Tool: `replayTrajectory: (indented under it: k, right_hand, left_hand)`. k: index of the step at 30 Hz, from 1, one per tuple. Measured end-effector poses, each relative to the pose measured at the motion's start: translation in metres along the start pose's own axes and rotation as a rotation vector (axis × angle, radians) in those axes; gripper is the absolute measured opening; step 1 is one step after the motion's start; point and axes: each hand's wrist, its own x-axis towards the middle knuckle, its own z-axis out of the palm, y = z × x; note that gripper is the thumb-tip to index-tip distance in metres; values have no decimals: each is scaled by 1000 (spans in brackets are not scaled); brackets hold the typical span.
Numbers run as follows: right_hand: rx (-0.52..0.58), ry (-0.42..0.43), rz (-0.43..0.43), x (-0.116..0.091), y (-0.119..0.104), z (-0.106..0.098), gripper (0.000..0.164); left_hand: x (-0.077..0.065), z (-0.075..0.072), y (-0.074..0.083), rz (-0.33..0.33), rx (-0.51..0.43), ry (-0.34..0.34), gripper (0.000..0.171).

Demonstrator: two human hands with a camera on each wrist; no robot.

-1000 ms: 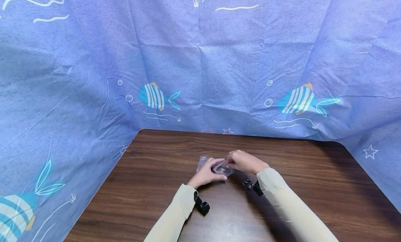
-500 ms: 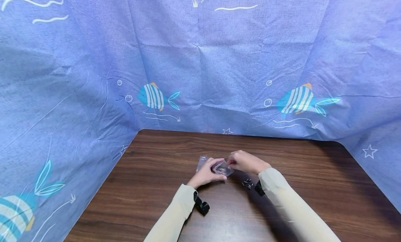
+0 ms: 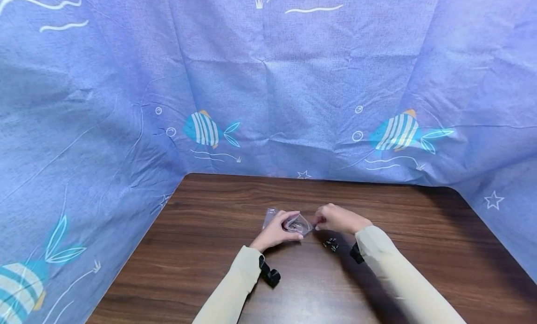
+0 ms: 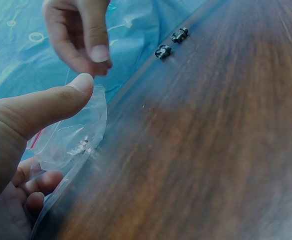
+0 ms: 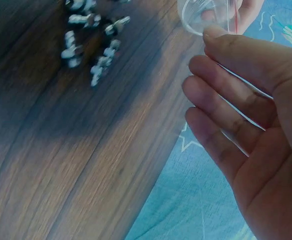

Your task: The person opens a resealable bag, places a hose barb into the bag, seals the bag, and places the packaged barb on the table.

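Note:
My left hand [image 3: 278,231] grips a small clear zip bag [image 4: 97,112], thumb on one side and fingers on the other, its mouth held wide. Small silvery metal parts [image 4: 82,146] lie inside it. Just right of the bag's mouth is my right hand [image 3: 339,218], thumb and forefinger brought together near the bag's edge, the other fingers loosely bent. I cannot tell whether anything small is between those fingertips. Several black-and-silver metal pieces [image 5: 100,50] lie on the table below and right of the bag.
The dark wood-grain table [image 3: 201,268] reaches back to a blue fish-print cloth [image 3: 268,95] hanging behind it and at both sides. Black wrist straps [image 3: 270,272] with camera mounts sit at both cuffs.
My right hand has drawn back from the bag's mouth toward the right. The left hand and the bag have stayed in place; the loose metal pieces show no clear change.

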Motion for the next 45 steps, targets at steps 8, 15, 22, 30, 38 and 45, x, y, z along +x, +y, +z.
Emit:
replayTrajectory:
  k: [8,15,22,30,38,45]
  right_hand:
    - [20,-43,34,-13,5,-1,4]
    - [43,-74,71,-24,9,-1,7]
    - [81,-125,149,-33,8,-2,8]
    - [79,-126,124,-37,13,2,11]
    - [68,-111,113,-37,15,6,11]
    - [61,-100,121,-36,12,7,11]
  left_hand:
    - [0,0,0,5,-2,2,74]
    - [-2,0,-1,4,-4,-4,73]
    - [-2,0,-1,9,-8,-1,72]
    - [-2,1,-2,15,-6,4,72]
    - [-1,1,-1,20,-7,2,72]
    - [0,1,-2,14,-9,3,73]
